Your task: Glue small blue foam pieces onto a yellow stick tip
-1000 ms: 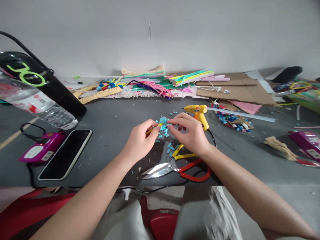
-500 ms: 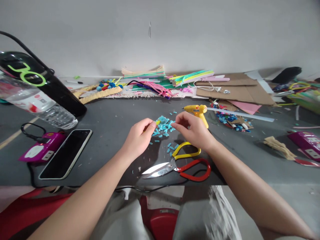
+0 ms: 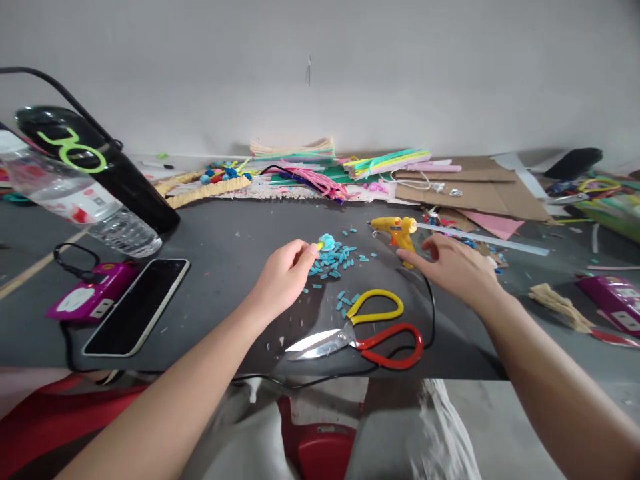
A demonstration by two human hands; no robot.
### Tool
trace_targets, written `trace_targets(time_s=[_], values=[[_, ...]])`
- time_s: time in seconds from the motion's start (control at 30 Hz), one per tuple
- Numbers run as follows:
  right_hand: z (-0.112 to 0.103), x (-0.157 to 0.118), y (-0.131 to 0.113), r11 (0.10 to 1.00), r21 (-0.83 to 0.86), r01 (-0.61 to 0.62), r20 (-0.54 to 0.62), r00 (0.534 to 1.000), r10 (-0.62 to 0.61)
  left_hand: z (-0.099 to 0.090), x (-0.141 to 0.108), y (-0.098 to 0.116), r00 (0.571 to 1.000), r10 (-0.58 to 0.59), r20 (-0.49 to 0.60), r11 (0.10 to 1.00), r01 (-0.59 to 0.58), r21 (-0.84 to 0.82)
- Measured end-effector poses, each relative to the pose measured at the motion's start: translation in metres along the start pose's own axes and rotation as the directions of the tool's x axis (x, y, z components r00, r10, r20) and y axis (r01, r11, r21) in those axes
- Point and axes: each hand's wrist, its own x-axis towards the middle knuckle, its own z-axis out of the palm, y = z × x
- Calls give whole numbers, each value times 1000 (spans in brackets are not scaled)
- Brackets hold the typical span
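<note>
Pinched in my left hand (image 3: 290,268) is a yellow stem with a small blue flower-like head (image 3: 327,242) at its tip. Loose blue pieces (image 3: 334,263) lie in a pile below and beside it. My right hand (image 3: 443,263) has its thumb and fingers apart around the handle end of a yellow glue gun (image 3: 395,228), with nothing gripped. The thumb is close to the glue gun's handle; whether it touches is unclear. Scissors (image 3: 350,333) with one yellow and one red handle lie open in front of the pile.
At the left are a phone (image 3: 137,307), a purple power socket (image 3: 94,293), a water bottle (image 3: 90,203) and a black cylinder (image 3: 125,180). Coloured stems (image 3: 310,177) and cardboard (image 3: 480,190) line the wall. A black cord (image 3: 433,320) runs near the scissors.
My right hand has moved away from the blue pile, rightward to the glue gun, and opened. The blue head on the stem in my left hand now shows clearly. The view has shifted slightly.
</note>
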Motion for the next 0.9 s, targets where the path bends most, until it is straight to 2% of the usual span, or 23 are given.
trace_targets(time_s=[0.1, 0.17, 0.23, 0.27, 0.33, 0.4, 0.47, 0.57, 0.67, 0.77, 0.9], values=[[8, 18, -7, 994, -4, 106, 78, 991, -105, 0, 0, 1, 1000, 11, 17, 1000, -11, 11], [13, 28, -14, 993, -9, 120, 92, 989, -119, 0, 0, 1, 1000, 18, 15, 1000, -18, 25], [16, 34, -21, 982, 102, 160, 76, 983, -168, 0, 1, 0, 1000, 25, 7, 999, -25, 47], [18, 36, -24, 955, 217, 200, 59, 974, -217, 0, 2, 0, 1000, 30, 0, 998, -30, 59], [19, 34, -31, 817, 511, 266, 11, 949, -316, 0, 3, -2, 999, 38, -16, 996, -36, 84], [20, 28, -39, 627, 744, 230, -14, 944, -329, -1, 4, -5, 999, 41, -31, 994, -37, 107], [19, 18, -47, 494, 859, 136, 19, 955, -296, -1, 5, -7, 998, 40, -38, 992, -35, 125], [17, 4, -56, 391, 917, 76, 56, 948, -314, -1, 7, -9, 998, 40, -42, 988, -33, 151], [16, -5, -62, 363, 927, 94, 61, 917, -395, -1, 7, -10, 998, 39, -48, 984, -30, 175], [18, -10, -65, 374, 917, 136, 62, 879, -472, 0, 7, -10, 998, 33, -48, 983, -24, 183], [21, -13, -68, 368, 913, 174, 40, 861, -508, 1, 6, -10, 998, 52, -41, 981, -43, 189]])
